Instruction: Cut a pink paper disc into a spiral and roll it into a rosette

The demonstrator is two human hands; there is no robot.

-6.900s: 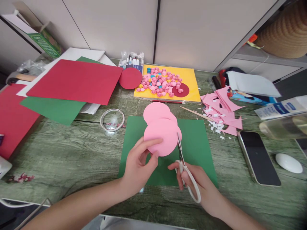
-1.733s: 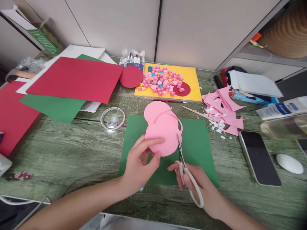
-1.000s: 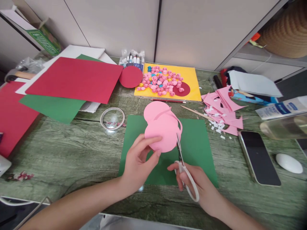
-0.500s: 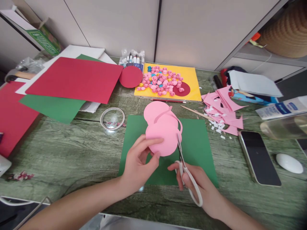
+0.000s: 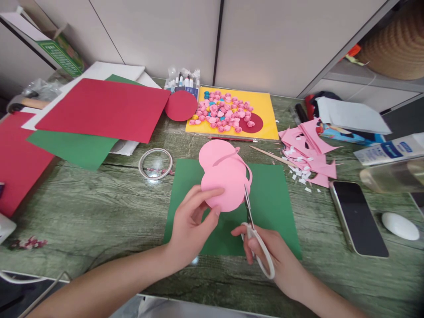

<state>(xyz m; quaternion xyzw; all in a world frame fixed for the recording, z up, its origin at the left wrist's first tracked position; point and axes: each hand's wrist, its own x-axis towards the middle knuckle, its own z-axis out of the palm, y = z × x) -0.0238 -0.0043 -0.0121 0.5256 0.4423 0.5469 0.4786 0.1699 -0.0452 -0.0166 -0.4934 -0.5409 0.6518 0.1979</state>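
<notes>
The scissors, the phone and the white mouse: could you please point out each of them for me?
Scissors [image 5: 251, 231]: head view, on the white handles just below the blades.
Phone [image 5: 359, 218]: head view, middle of the dark screen.
White mouse [image 5: 400, 226]: head view, on its top.

So compared to about seven seconds back, a skinny pink strip [image 5: 248, 170] had shown up, curling up past the right edge of the held pink circle [image 5: 222, 190] and bending back over the pink paper [image 5: 212, 152] behind it. Also, versus half a second ago, the handles of the scissors [image 5: 249, 213] had closed up a bit in the right hand [image 5: 273, 249].
</notes>
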